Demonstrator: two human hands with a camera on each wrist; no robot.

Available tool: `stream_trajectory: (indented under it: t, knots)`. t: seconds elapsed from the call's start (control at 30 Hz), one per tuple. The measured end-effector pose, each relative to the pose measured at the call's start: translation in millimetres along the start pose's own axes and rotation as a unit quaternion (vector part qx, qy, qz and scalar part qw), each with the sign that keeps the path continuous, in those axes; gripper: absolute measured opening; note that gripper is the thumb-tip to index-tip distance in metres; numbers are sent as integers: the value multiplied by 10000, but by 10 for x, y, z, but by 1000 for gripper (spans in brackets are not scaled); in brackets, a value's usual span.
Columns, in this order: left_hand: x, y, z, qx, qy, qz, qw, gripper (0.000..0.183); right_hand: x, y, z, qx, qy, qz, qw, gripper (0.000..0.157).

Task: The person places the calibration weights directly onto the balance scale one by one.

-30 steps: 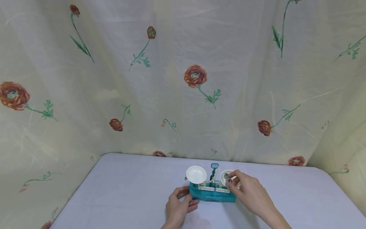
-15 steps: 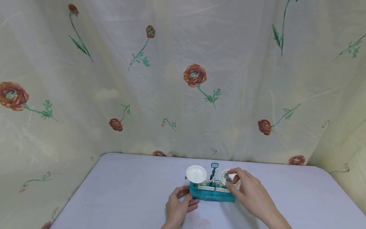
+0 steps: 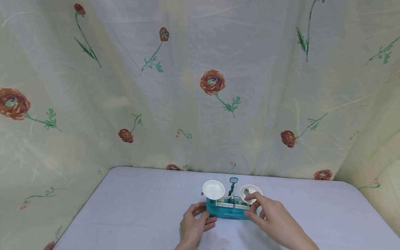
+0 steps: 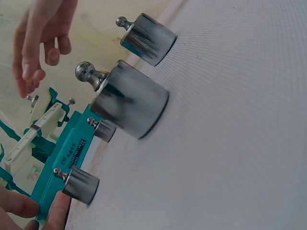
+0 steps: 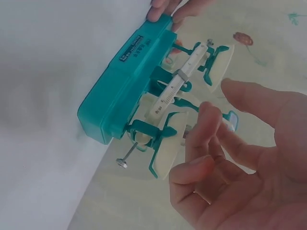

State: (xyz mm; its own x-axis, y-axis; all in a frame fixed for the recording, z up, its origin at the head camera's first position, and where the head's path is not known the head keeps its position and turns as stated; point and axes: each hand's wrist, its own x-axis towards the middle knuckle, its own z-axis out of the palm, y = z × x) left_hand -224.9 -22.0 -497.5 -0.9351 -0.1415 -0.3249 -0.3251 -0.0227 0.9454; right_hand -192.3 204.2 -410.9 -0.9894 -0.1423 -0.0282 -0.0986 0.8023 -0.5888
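A teal balance scale (image 3: 229,212) with two white pans stands on the table. My left hand (image 3: 192,222) grips the left end of its base, with thumb and fingers around the corner. In the head view the left pan (image 3: 214,190) holds nothing. Metal weights (image 3: 246,191) sit in the right pan (image 3: 257,190), partly hidden by my fingers. My right hand (image 3: 271,214) is at that pan's front edge, thumb spread away from the index finger and nothing pinched between them. In the right wrist view the fingers (image 5: 204,129) curve loosely beside the pan.
Several cylindrical metal weights (image 4: 132,98) with knobs stand on the white tabletop (image 4: 230,120) in front of the scale, as the left wrist view shows. A flowered curtain (image 3: 175,104) hangs behind the table and at its sides.
My right thumb and index finger have parted from the weight they held in the right pan, and the thumb has dropped lower. The left hand keeps its grip on the scale.
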Motion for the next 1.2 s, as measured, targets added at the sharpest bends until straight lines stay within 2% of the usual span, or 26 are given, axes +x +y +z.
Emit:
stream_trajectory:
  t: [0.17, 0.33, 0.6, 0.8, 0.97, 1.2]
  knots:
    - [5, 1, -1, -6, 5, -7, 10000, 35, -34, 71, 4, 167, -468, -294, 9983, 36]
    - [1, 6, 3, 7, 22, -47, 10000, 35, -38, 153, 25, 327, -1042, -547, 9925, 34]
    - [-5, 9, 7, 58, 54, -24, 10000, 35, -49, 192, 95, 366, -1518, -374, 9870, 29]
    - [-5, 8, 10, 68, 57, -52, 9999, 36, -80, 223, 155, 722, -2059, -68, 9759, 30]
    - [-4, 10, 19, 56, 65, -98, 9999, 36, -108, 252, 180, 1000, -2405, -90, 9654, 26]
    - [-10, 15, 15, 44, 78, -81, 9999, 36, -127, 222, 209, 984, -2690, -25, 9581, 29]
